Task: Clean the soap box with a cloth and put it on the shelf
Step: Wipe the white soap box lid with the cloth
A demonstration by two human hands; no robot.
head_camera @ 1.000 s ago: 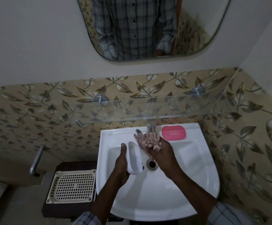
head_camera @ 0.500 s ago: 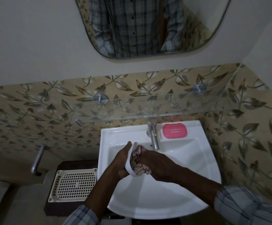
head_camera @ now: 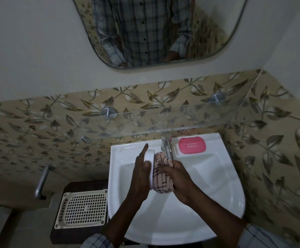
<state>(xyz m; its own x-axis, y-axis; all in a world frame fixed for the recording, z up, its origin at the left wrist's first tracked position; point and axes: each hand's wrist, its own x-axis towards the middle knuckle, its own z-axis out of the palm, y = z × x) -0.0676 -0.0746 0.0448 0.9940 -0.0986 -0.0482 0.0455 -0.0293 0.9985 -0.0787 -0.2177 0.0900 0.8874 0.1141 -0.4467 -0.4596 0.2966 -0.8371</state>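
Fingers [head_camera: 161, 169] press cloth [head_camera: 161, 178] into soap box [head_camera: 150, 165]; tap [head_camera: 167, 147] just behind.

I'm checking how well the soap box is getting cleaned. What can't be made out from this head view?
- Inside of the white soap box: turned edge-on and covered by the cloth in the right hand.
- Its outer face: behind the left hand.
- Dirt or wetness: the view is too dim to tell.
- Sink drain: hidden under the hands.
- Glass shelf: its surface is see-through and hard to trace.
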